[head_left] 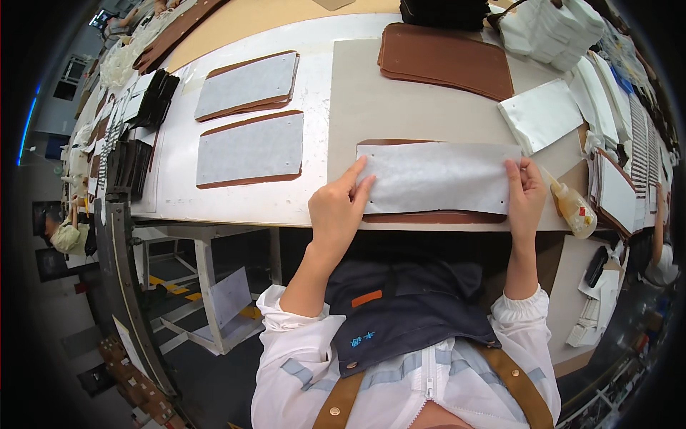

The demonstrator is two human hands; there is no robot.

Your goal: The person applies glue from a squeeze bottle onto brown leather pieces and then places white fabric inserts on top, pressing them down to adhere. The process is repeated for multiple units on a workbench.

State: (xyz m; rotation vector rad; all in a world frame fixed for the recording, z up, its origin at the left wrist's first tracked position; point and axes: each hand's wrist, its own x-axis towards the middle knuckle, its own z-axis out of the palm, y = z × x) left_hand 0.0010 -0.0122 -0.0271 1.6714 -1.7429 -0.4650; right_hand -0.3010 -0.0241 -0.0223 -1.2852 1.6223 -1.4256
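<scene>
A light grey rectangular sheet (437,177) with small holes near its corners lies over a brown leather-like panel (432,217) at the table's near edge. Brown strips of the panel show above and below the sheet. My left hand (337,204) pinches the sheet's left edge between thumb and fingers. At the opposite edge, my right hand (525,191) grips the sheet's right side, thumb on top. Farther left lie two brown panel stacks topped with grey sheets, a near one (250,151) and a far one (247,84).
Brown panels (444,58) are piled at the back, with a stack of white pieces (541,114) beside them. A yellowish squeeze bottle (574,207) lies right of my right hand. Black stacked pieces (131,168) stand on the left. Other people work at the far edges.
</scene>
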